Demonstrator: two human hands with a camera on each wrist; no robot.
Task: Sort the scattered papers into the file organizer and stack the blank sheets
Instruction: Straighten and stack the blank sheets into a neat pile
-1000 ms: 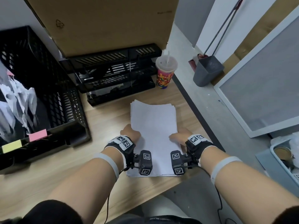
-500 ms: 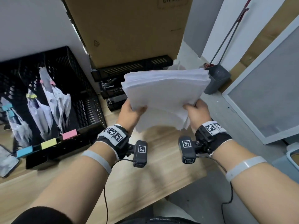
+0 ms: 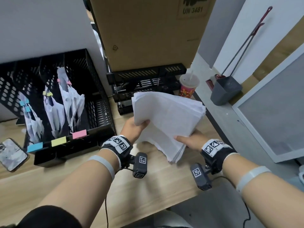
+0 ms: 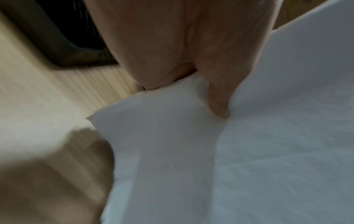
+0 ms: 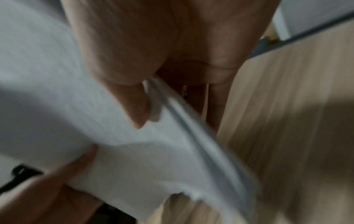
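A thick stack of blank white sheets point(image 3: 166, 122) hangs tilted above the wooden desk point(image 3: 148, 191), held between both hands. My left hand point(image 3: 136, 127) grips its left edge, thumb on top point(image 4: 218, 106). My right hand point(image 3: 189, 140) pinches the lower right edge, thumb over the sheets point(image 5: 138, 109) and fingers beneath. The stack point(image 4: 249, 151) fills both wrist views point(image 5: 95, 128). The black mesh file organizer point(image 3: 65, 112) stands at the left, with crumpled papers in three slots tagged blue, yellow and pink.
A black stacked letter tray point(image 3: 146, 86) stands behind the stack under a large cardboard box point(image 3: 148, 30). A paper cup with a straw point(image 3: 188, 86) is at the desk's right rim. A phone point(image 3: 11, 153) lies at far left. A grey dustpan point(image 3: 225, 91) stands on the floor.
The stack lay flat on the desk a second ago; both hands lifted it, and it has since come lower and tilted, its right side dropping toward the desk.
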